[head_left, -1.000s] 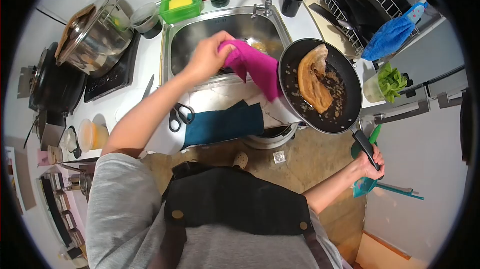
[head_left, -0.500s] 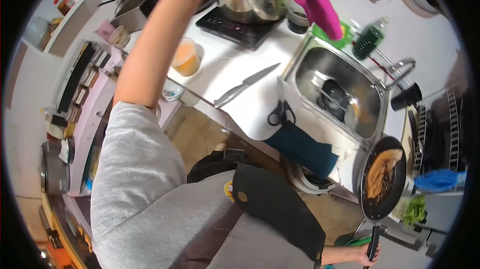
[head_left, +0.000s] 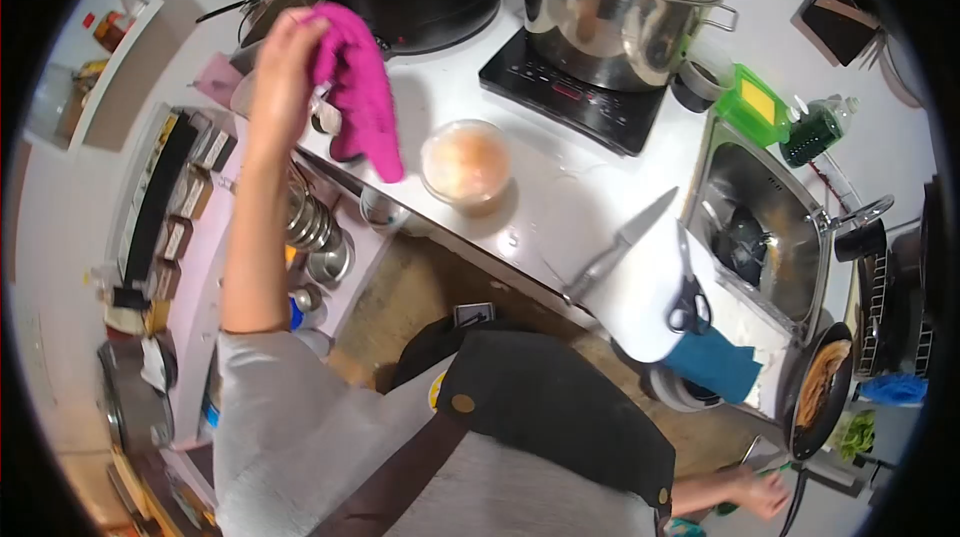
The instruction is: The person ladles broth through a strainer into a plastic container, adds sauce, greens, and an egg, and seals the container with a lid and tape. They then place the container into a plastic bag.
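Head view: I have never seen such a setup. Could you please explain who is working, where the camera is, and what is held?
There is no machine here: a person works with bare hands. One camera, worn on the head, looks forward and down, so the wearer's own chest and arms show. The left hand holds a magenta cloth. The right hand is close to the handle of a frying pan; whether they touch is unclear. On the white counter are a stockpot on a black cooktop, a plastic tub and a knife.
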{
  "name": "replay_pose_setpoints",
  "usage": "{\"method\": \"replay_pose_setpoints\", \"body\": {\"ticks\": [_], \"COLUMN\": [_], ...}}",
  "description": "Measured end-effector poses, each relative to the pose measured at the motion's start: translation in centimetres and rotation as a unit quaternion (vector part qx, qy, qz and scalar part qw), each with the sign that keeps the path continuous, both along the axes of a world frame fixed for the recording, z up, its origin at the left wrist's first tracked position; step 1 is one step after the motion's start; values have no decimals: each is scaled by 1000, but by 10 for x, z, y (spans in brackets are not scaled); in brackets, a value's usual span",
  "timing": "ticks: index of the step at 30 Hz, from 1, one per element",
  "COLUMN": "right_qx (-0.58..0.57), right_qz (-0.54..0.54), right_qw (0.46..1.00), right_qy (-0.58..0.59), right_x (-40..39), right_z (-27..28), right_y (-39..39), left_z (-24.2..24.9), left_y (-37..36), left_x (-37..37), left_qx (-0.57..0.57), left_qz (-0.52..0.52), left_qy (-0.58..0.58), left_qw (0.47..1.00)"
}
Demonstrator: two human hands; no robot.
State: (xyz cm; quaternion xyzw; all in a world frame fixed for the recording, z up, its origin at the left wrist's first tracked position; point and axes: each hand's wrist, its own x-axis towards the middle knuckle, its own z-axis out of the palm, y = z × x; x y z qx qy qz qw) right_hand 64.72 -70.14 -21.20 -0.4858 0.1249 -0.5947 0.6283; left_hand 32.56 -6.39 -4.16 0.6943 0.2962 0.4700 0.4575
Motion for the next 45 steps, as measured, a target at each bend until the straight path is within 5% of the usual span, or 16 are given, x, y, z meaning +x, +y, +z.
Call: {"method": "replay_pose_setpoints", "body": {"ticks": [1, 2, 3, 4, 5, 6, 7, 9, 14, 17, 21, 31, 35, 41, 43, 45], "right_qx": [-352, -634, -444, -166, -147, -321, -314, -517, -485, -333, -101, -33, 31, -158, -308, -468], "right_qz": [-55, -134, 86, 235, 359, 371, 512, 536, 648, 681, 739, 802, 831, 776, 664, 499], "right_qw": [925, 753, 882, 954, 917, 849, 788, 659, 546, 535, 526, 494, 477, 530, 624, 706], "right_qy": [132, 109, 133, 83, 94, 194, 133, 104, 217, 372, 409, 335, 285, 305, 273, 184], "right_x": [-17, -35, -47, -60, -76, -95, -114, -144, -189, -202, -210, -196, -194, -193, -189, -186], "right_z": [17, 34, 43, 52, 46, 50, 48, 55, 42, 34, 22, 7, -5, -5, -7, 4], "right_y": [47, 94, 162, 230, 273, 314, 351, 408, 467, 475, 486, 549, 587, 613, 598, 555], "left_z": [-21, -40, -58, -78, -102, -144, -185, -239, -258, -259, -254, -227, -215, -238, -251, -255], "left_y": [17, 30, 40, 52, 66, 83, 97, 80, 144, 174, 147, -23, -21, -35, -33, -25], "left_x": [-4, -8, -10, -11, -9, -3, 8, 48, 98, 123, 96, -43, -32, 53, 91, 132], "left_qx": [11, 40, 69, 68, 71, 180, 288, 205, 324, 324, 362, 217, 244, 326, 401, 36], "left_qz": [7, -6, -19, -41, -64, -59, -53, 41, 119, 105, 16, -85, -219, -370, -284, -458], "left_qy": [39, 136, 230, 291, 351, 362, 366, 473, 415, 402, 382, 290, 300, 217, 198, 40], "left_qw": [999, 990, 971, 953, 932, 913, 883, 856, 842, 850, 850, 928, 896, 842, 848, 887]}}
